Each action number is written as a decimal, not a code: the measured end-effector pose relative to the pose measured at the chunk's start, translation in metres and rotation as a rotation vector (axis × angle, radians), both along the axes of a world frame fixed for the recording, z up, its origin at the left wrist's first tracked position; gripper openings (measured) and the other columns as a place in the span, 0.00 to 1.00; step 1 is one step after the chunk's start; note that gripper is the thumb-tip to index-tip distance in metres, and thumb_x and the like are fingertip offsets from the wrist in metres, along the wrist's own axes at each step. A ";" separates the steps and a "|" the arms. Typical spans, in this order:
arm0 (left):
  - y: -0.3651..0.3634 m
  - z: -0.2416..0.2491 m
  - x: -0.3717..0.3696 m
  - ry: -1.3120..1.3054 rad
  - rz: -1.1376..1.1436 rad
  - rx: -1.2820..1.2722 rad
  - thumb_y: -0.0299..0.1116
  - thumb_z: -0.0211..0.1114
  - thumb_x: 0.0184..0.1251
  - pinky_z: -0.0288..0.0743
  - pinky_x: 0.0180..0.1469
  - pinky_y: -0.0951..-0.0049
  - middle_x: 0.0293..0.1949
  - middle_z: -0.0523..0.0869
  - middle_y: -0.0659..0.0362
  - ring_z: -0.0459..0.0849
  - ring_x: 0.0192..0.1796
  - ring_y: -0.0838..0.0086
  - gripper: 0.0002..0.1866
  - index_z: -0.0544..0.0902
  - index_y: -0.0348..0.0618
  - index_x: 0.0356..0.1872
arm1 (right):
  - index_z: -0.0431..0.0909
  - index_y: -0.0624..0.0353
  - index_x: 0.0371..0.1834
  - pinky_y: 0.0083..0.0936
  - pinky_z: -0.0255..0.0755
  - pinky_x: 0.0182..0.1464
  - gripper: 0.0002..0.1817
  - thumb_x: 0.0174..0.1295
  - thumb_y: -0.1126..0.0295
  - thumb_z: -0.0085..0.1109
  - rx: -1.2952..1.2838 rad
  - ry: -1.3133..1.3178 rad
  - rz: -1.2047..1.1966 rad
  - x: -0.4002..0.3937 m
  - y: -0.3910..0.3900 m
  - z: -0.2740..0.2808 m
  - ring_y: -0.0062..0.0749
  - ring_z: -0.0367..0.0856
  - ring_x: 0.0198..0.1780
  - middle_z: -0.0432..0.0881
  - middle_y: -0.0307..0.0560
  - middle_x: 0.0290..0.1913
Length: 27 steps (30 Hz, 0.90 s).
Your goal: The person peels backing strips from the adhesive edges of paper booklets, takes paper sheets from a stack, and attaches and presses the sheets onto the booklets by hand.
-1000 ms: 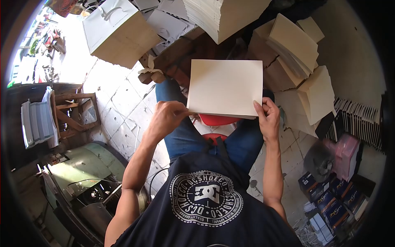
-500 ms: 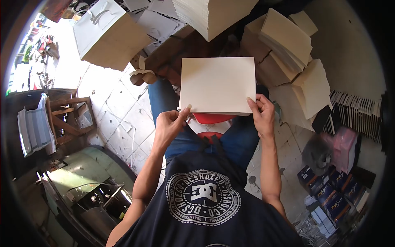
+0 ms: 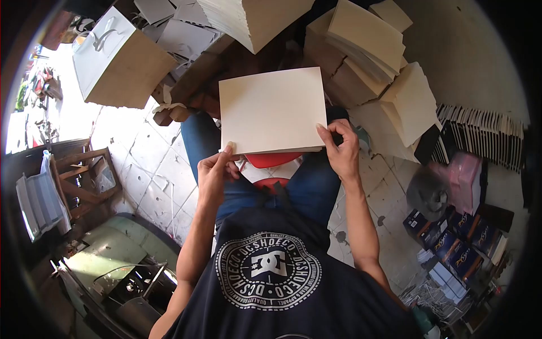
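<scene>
While between both hands' fingers (image 3: 228,149), cream sheets (image 3: 271,110).

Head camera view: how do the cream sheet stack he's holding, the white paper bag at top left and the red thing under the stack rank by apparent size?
1. Cream sheet stack, held at its near corners by left hand and right hand.
2. White paper bag: nearly as big, but farther off, so unsure.
3. Red thing, mostly hidden.

Left hand (image 3: 213,169) pinches near left corner of cream card sheets (image 3: 272,110), thumb on top. Right hand (image 3: 340,150) grips near right corner, fingers curled at edge. Sheets lie flat over lap, above red stool (image 3: 273,160). More card stacks (image 3: 364,39) beyond. White paper bag (image 3: 116,59) on tiled floor (image 3: 152,164).
</scene>
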<state>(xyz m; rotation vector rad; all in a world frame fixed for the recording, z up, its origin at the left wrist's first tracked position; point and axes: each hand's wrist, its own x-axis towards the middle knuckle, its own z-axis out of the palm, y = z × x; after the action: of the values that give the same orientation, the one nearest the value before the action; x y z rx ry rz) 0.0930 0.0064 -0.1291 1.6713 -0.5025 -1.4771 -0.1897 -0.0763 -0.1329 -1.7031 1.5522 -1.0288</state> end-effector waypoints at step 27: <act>0.004 -0.013 0.004 0.078 0.010 -0.073 0.45 0.64 0.73 0.69 0.27 0.83 0.22 0.82 0.64 0.78 0.22 0.82 0.20 0.86 0.34 0.34 | 0.61 0.61 0.75 0.60 0.46 0.74 0.44 0.59 0.51 0.65 -0.169 0.705 0.534 0.123 0.074 0.018 0.39 0.53 0.80 0.58 0.51 0.79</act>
<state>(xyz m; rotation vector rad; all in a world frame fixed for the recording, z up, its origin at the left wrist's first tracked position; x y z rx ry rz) 0.0967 0.0108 -0.1422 1.5512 -0.4993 -1.4932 -0.0669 -0.0025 -0.1149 -2.5903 1.2653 -0.2916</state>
